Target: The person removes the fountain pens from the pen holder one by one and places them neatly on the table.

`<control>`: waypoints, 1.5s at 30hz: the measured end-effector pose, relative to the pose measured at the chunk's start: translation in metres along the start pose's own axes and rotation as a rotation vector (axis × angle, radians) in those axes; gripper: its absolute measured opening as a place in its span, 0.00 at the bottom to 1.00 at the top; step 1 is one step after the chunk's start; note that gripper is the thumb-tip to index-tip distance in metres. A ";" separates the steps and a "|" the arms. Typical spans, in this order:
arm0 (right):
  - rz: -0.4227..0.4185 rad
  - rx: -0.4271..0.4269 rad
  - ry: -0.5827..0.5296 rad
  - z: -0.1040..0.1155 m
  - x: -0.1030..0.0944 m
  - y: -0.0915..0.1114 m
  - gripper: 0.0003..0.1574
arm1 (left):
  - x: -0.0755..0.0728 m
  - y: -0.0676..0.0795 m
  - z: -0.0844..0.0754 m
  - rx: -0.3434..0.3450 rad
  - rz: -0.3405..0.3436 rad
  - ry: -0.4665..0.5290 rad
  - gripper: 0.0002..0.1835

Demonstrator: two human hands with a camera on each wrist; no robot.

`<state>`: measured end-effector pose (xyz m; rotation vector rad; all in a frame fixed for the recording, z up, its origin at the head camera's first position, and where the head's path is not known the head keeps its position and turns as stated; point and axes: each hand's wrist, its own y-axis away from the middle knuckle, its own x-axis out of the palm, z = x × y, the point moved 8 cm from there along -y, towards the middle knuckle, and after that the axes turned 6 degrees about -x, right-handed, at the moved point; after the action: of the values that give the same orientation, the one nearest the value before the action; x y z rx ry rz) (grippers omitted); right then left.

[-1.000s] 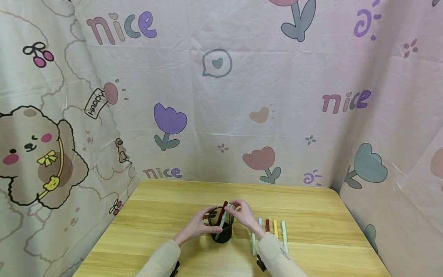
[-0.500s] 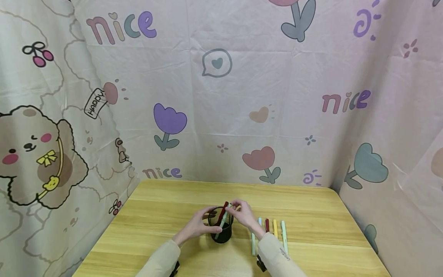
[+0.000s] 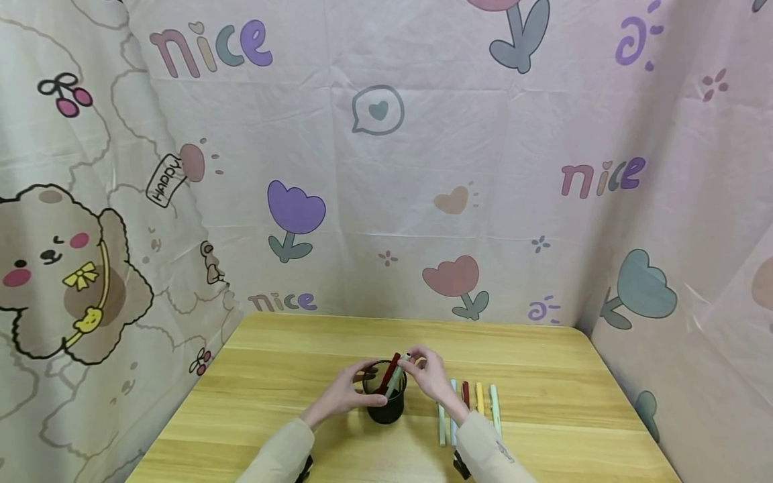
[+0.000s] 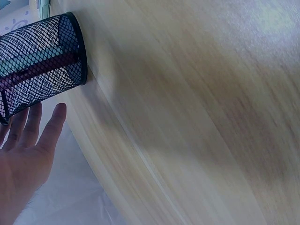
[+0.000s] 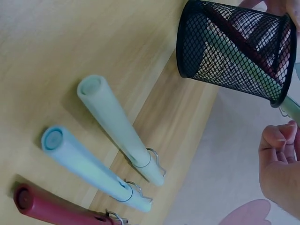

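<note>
A black mesh pen cup (image 3: 385,412) stands upright on the table. My left hand (image 3: 344,393) holds it near the rim, thumb on the near side and fingers toward the back. Inside leans a dark red pen (image 3: 389,374), with a pale green pen (image 3: 395,382) crossing the cup beside it. Over the rim's right side, my right hand (image 3: 427,376) pinches the green pen's upper end. Both pens show through the mesh cup (image 5: 234,51) in the right wrist view. In the left wrist view, fingers of my left hand (image 4: 28,159) lie along the cup's side.
Right of the cup, several pens lie roughly parallel on the wooden table (image 3: 272,355): pale green (image 5: 115,126), light blue (image 5: 89,164), dark red (image 5: 58,206), yellow (image 3: 480,397) and another pale green pen (image 3: 495,406). A printed curtain (image 3: 374,174) hangs behind the table.
My right hand has shifted slightly right with the green pen, whose top leans further right and whose lower end has risen a little in the cup. My left hand stays in place.
</note>
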<state>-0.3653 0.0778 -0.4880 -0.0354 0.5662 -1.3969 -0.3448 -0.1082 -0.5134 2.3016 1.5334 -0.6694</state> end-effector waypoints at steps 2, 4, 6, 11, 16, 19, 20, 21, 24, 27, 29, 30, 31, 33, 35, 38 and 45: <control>-0.022 0.003 -0.011 0.001 -0.003 0.001 0.13 | 0.000 0.000 0.000 0.002 -0.001 -0.003 0.48; -0.036 0.018 -0.030 0.002 -0.005 0.001 0.13 | 0.000 0.000 0.000 0.002 -0.002 -0.004 0.48; -0.042 0.031 -0.048 0.002 -0.007 0.002 0.12 | -0.001 0.001 -0.001 0.001 -0.004 -0.006 0.48; -0.054 0.047 -0.116 0.003 -0.013 0.006 0.11 | -0.001 0.000 0.000 -0.005 -0.010 -0.020 0.48; -0.086 0.046 -0.172 0.002 -0.019 0.009 0.09 | -0.001 0.000 0.001 -0.007 -0.010 -0.019 0.48; -0.105 0.041 -0.190 0.002 -0.022 0.010 0.10 | -0.001 0.000 0.001 -0.007 -0.011 -0.027 0.48; -0.112 0.039 -0.194 0.003 -0.023 0.011 0.10 | -0.001 0.001 0.001 -0.009 -0.012 -0.029 0.48; -0.118 0.037 -0.197 0.004 -0.025 0.011 0.10 | -0.001 0.001 0.001 -0.010 -0.012 -0.031 0.48; -0.141 0.048 -0.214 0.005 -0.028 0.012 0.12 | -0.002 0.001 0.001 -0.014 -0.012 -0.035 0.49; -0.160 0.060 -0.236 0.005 -0.032 0.014 0.12 | -0.002 0.001 0.001 -0.011 -0.012 -0.038 0.49; -0.175 0.062 -0.254 0.005 -0.035 0.015 0.12 | -0.002 0.001 0.001 -0.009 -0.011 -0.040 0.48; -0.182 0.057 -0.260 0.004 -0.036 0.016 0.12 | -0.002 0.001 0.001 -0.008 -0.010 -0.041 0.48; -0.189 0.052 -0.266 0.004 -0.038 0.016 0.12 | -0.002 0.001 0.001 -0.007 -0.011 -0.043 0.48; -0.206 0.039 -0.273 0.003 -0.041 0.017 0.12 | -0.002 0.001 0.001 -0.006 -0.011 -0.046 0.48; -0.225 0.021 -0.288 0.003 -0.045 0.018 0.13 | -0.002 0.001 0.001 -0.004 -0.013 -0.050 0.49; -0.250 -0.012 -0.307 0.004 -0.052 0.020 0.13 | -0.002 0.001 0.001 -0.001 -0.014 -0.050 0.49; -0.297 -0.041 -0.342 0.003 -0.067 0.025 0.12 | -0.002 0.002 0.001 0.005 -0.009 -0.037 0.48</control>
<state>-0.3451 0.1441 -0.4702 -0.3978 0.3109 -1.6229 -0.3440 -0.1107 -0.5129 2.2739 1.5278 -0.7147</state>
